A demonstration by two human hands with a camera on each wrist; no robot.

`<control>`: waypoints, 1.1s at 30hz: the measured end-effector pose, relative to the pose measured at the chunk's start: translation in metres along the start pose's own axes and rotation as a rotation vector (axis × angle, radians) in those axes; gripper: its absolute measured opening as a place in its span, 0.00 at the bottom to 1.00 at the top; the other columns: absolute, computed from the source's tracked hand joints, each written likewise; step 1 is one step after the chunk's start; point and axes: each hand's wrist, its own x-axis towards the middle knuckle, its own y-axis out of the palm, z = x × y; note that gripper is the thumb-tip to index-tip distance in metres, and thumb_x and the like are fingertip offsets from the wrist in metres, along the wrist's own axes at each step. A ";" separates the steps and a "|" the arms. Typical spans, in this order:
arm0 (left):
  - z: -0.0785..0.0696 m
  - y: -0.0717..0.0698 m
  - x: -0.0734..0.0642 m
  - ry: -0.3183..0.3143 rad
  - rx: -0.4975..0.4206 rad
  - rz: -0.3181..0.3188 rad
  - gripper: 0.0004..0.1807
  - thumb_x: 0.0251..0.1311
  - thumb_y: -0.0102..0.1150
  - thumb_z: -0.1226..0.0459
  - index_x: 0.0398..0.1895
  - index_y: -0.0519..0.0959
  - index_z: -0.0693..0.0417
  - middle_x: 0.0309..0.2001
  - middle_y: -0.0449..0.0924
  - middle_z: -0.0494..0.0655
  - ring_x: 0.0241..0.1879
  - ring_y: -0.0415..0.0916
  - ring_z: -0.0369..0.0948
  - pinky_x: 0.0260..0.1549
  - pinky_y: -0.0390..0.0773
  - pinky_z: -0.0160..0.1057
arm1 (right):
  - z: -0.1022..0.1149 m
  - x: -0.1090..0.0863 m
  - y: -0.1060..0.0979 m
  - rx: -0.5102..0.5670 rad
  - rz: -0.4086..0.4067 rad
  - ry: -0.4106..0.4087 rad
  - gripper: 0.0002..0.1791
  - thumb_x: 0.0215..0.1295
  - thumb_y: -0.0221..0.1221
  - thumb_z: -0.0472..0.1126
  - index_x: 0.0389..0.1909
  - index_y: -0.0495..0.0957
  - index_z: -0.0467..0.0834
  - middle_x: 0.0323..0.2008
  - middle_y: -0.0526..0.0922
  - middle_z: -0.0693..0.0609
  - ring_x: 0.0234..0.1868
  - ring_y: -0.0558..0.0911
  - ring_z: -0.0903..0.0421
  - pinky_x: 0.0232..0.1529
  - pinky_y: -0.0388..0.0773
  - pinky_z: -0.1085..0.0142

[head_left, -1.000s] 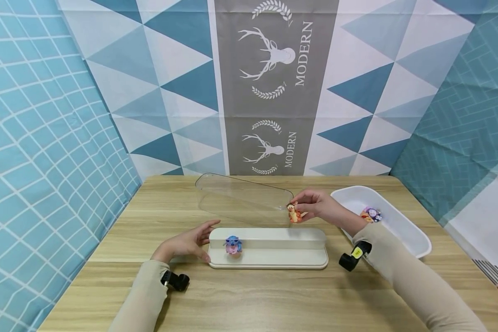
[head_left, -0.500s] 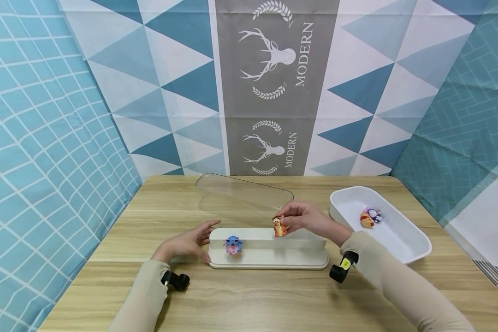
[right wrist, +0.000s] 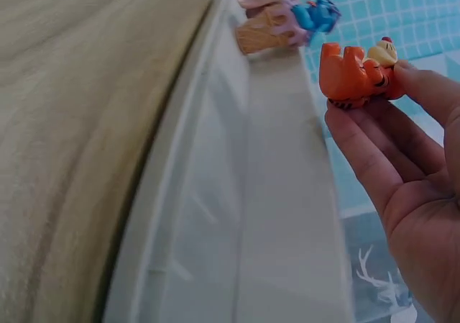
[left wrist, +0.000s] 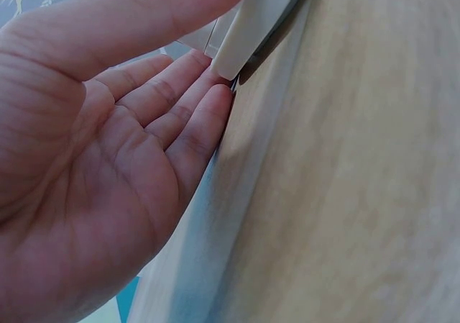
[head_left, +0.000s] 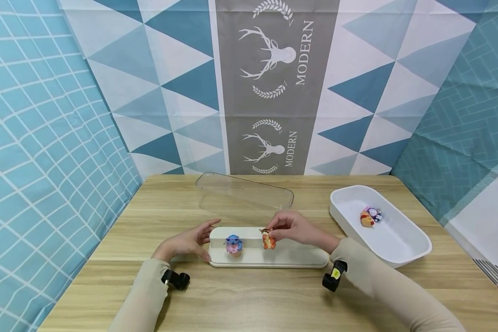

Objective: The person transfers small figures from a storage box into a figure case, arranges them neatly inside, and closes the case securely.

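Observation:
My right hand [head_left: 295, 227] pinches an orange tiger figurine [head_left: 267, 239] by its upper part, above the cream stepped display stand [head_left: 290, 262]. In the right wrist view the figurine [right wrist: 350, 77] shows its orange legs, held between thumb and fingertips. On the stand's left part stands a blue figurine with sunglasses [head_left: 233, 244]; its waffle-cone base [right wrist: 260, 32] appears in the right wrist view. At the stand's left end my left hand [head_left: 187, 240] rests with thumb near the front corner and fingers relaxed. In the left wrist view its fingertips [left wrist: 215, 100] touch the stand's end [left wrist: 248, 32].
A clear plastic cover [head_left: 245, 193] lies behind the stand. To the right, a white tray [head_left: 406, 246] holds an orange-and-yellow figurine [head_left: 367, 219] and a purple one [head_left: 373, 212]. The wooden table [head_left: 249, 299] meets patterned cloth at the back.
My right hand has carried the tiger figurine left and toward me, from beside the clear cover to above the middle of the stand. My left hand has stayed put.

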 end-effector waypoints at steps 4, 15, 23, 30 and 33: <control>0.001 0.000 0.000 0.013 -0.005 0.013 0.63 0.49 0.71 0.78 0.79 0.36 0.62 0.73 0.51 0.71 0.72 0.51 0.64 0.67 0.64 0.45 | -0.005 0.003 0.004 -0.065 0.035 -0.066 0.05 0.65 0.60 0.25 0.41 0.77 0.27 0.36 0.84 0.31 0.35 0.84 0.62 0.38 0.84 0.65; 0.000 -0.001 0.000 0.021 -0.023 0.021 0.63 0.47 0.71 0.79 0.79 0.35 0.63 0.73 0.49 0.72 0.72 0.49 0.64 0.68 0.62 0.48 | -0.011 0.006 0.012 -0.150 0.053 -0.098 0.04 0.64 0.62 0.25 0.39 0.80 0.32 0.40 0.86 0.37 0.39 0.84 0.62 0.38 0.83 0.67; 0.000 -0.001 0.001 0.018 -0.019 0.010 0.63 0.47 0.70 0.81 0.79 0.35 0.63 0.73 0.49 0.73 0.72 0.49 0.65 0.69 0.57 0.54 | -0.014 0.005 0.018 -0.297 0.067 -0.255 0.06 0.60 0.64 0.25 0.36 0.82 0.37 0.38 0.87 0.42 0.39 0.84 0.62 0.34 0.85 0.62; -0.001 0.000 0.000 0.017 -0.019 0.009 0.63 0.47 0.70 0.81 0.79 0.35 0.63 0.73 0.49 0.73 0.72 0.48 0.65 0.69 0.57 0.55 | -0.016 0.005 0.023 -0.418 0.093 -0.347 0.07 0.61 0.64 0.25 0.35 0.81 0.39 0.36 0.86 0.45 0.40 0.86 0.53 0.33 0.85 0.64; -0.001 0.000 0.000 0.018 -0.024 0.012 0.63 0.47 0.70 0.81 0.79 0.35 0.64 0.73 0.48 0.73 0.72 0.48 0.65 0.69 0.59 0.53 | -0.016 0.005 0.025 -0.505 0.109 -0.393 0.08 0.60 0.65 0.25 0.35 0.81 0.40 0.36 0.85 0.47 0.39 0.85 0.56 0.31 0.82 0.70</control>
